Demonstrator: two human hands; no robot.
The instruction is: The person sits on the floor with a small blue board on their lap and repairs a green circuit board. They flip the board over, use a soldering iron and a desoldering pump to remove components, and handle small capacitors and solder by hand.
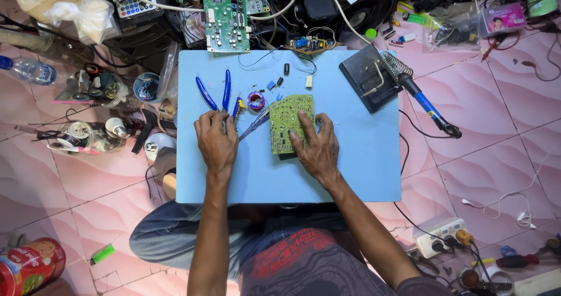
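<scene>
Board (288, 122), green, is lying mid-mat (362, 167); right hand (314, 147) is pressing on it at 5 o'clock, fingers spread flat, pinching nothing. Left hand (216, 141) is resting at 9 o'clock of board, fingers loosely together, touching pliers (213, 92). Iron (423, 103) is lying at 3 o'clock.

Bright, even overhead light with soft short shadows, sharp focus at centre, slight wide-angle bending at the edges
</scene>
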